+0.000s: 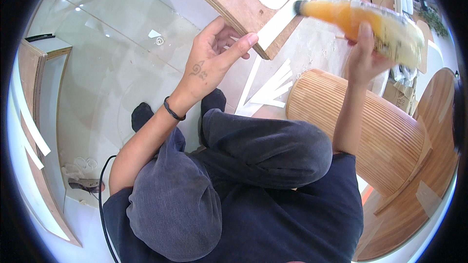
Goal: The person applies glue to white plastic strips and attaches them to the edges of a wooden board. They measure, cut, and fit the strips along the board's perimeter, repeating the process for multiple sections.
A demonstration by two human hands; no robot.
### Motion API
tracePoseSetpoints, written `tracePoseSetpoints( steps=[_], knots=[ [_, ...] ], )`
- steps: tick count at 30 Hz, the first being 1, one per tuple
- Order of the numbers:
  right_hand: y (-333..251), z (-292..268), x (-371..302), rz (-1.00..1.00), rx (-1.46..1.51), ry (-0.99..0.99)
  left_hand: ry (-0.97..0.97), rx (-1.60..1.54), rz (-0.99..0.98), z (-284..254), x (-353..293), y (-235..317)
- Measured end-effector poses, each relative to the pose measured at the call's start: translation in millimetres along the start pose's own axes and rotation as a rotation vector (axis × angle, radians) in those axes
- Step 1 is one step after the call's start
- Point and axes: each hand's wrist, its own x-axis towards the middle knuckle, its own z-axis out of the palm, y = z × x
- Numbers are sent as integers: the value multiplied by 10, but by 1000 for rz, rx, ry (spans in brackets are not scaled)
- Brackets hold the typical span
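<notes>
My left hand [207, 61] grips the corner of a plywood panel [256, 7], its fingers curled at the edge and the thumb on top. A white strip [278, 25] lies along the panel's near end, running to that thumb. Up at the right, my right hand [365, 58] is wrapped round a tapered squeeze bottle [336, 12]. Orange shows at the front of the bottle, pale yellow at the back, with a dark tip over the strip. Motion blurs the bottle, and I cannot tell whether the tip touches.
Loose white strips [273, 87] fan out on the tiled floor [117, 68] beyond my knees. To the right stands a ribbed curved wooden piece [360, 126] beside a round wooden board [434, 131]. A wooden frame [34, 68] fills the left side, and a black cable [101, 199] runs by my left arm.
</notes>
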Motion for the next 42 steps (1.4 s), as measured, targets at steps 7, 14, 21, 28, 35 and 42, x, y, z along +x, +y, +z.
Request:
tracePoseSetpoints(
  steps=[7,14,21,28,35,42],
  knots=[
    [54,-3,-52,-131,271,-28,-9,-22,-14,5,3,22],
    [412,13,439,16,31,55,10,-34,-18,20,-5,2],
    [205,71,359,92,84,55,2,-34,-5,12,15,-28],
    [209,146,559,50,-2,58,10,16,-7,12,-1,-14],
    [-13,118,90,-81,251,-33,3,-22,32,9,26,-57],
    [83,178,449,33,38,66,4,10,12,7,7,-54]
  ],
)
